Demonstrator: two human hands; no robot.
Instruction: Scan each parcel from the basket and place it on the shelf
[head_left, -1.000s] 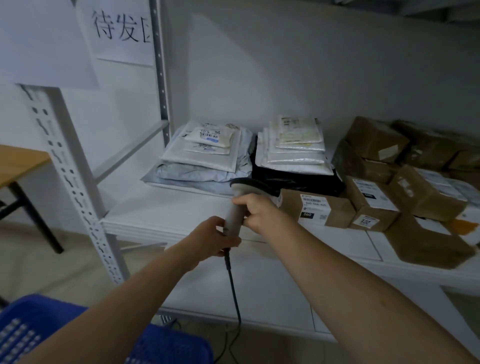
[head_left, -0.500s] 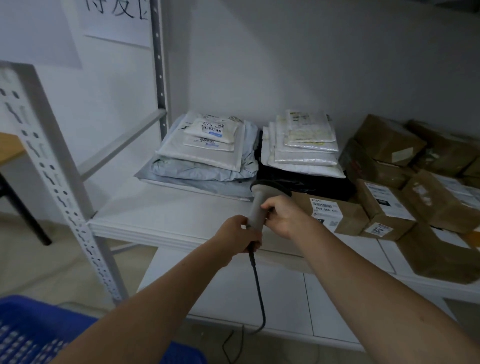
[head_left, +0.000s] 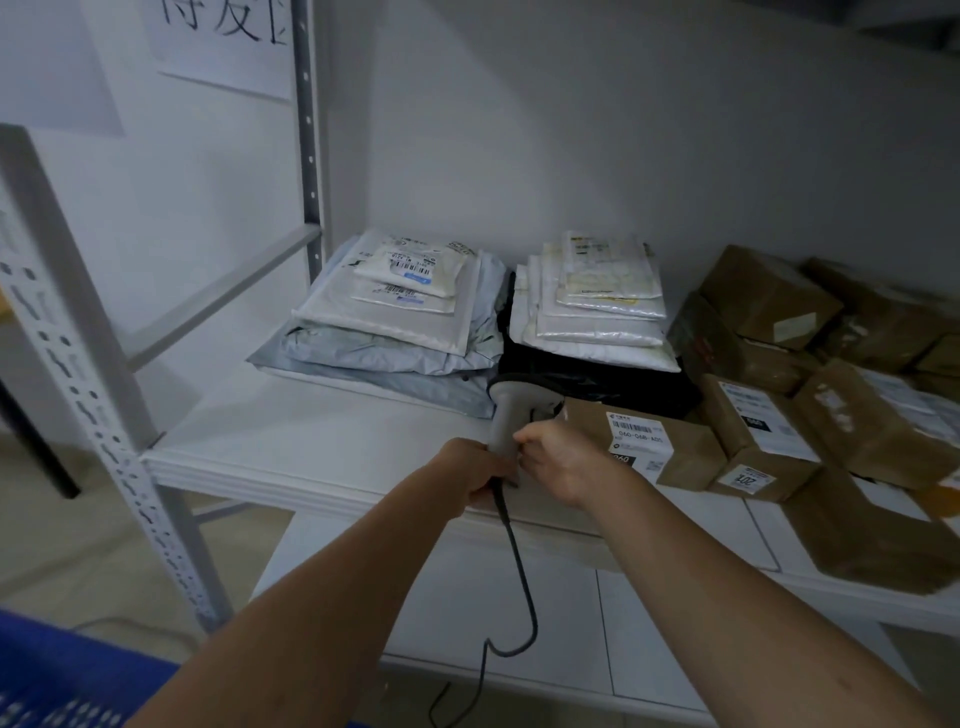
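1. My left hand (head_left: 475, 470) is closed around the lower end of the scanner (head_left: 511, 410) handle, fingers curled firmly on it.
2. My right hand (head_left: 563, 457) grips the same handle from the other side and slightly higher, with thumb and fingers pinched on it. The two hands nearly touch.
3. I see the scanner standing roughly upright over the front edge of the shelf (head_left: 291, 421), its head pointing away from me toward the parcels.
4. The black cable (head_left: 522, 577) hangs from the bottom of the handle and loops down in front of the lower board.
5. At the back left of the shelf lies a stack of grey and white mailers (head_left: 395, 332). Just beside it, a stack of white mailers (head_left: 597, 312) rests on a black bag (head_left: 597, 379).
6. A labelled brown box (head_left: 670, 447) sits at the front of the shelf, just right of my right hand. More brown boxes (head_left: 769, 301) crowd the right side.
7. The blue basket (head_left: 57, 675) shows only as a corner at the lower left, below shelf level. I cannot tell what it holds.
8. A paper sign (head_left: 223, 47) with handwritten characters hangs on the wall beside the grey upright post (head_left: 309, 156).
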